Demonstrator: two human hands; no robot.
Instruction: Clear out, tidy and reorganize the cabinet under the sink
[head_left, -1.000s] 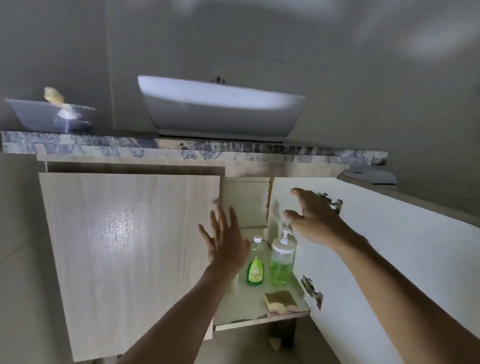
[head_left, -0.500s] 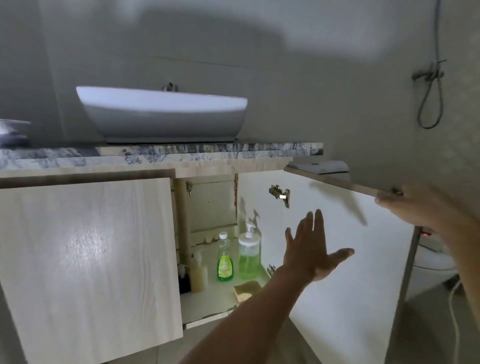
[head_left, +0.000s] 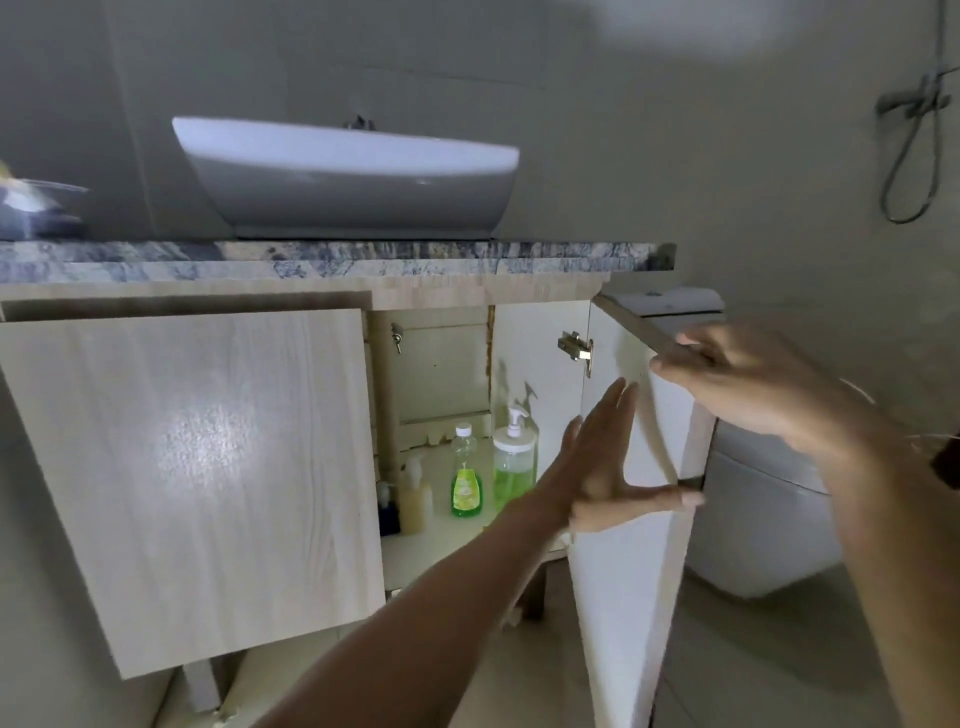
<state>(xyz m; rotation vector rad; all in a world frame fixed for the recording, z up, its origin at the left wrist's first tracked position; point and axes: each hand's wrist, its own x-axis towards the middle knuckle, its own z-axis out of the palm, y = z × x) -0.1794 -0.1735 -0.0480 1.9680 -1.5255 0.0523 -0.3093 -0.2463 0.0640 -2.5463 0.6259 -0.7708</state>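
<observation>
Still opening up: right door (head_left: 631, 519) swung wide, right hand (head_left: 748, 384) curled over its top edge, left hand (head_left: 602, 467) spread flat against its inner face. Next, reaching the bottles (head_left: 511, 462) standing inside the cabinet (head_left: 436, 364).

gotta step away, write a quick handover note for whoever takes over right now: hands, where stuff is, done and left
Left hand: open, fingers straight, against the inner face of the right door.
Right hand: fingers on that door's top edge; grip unclear.
Right door swung open; left door shut.
On the cabinet floor: green bottle, pump dispenser, a pale pump bottle, a dark item.
Done: right door open. Left: open the left door, clear everything out, tidy, restock.
</observation>
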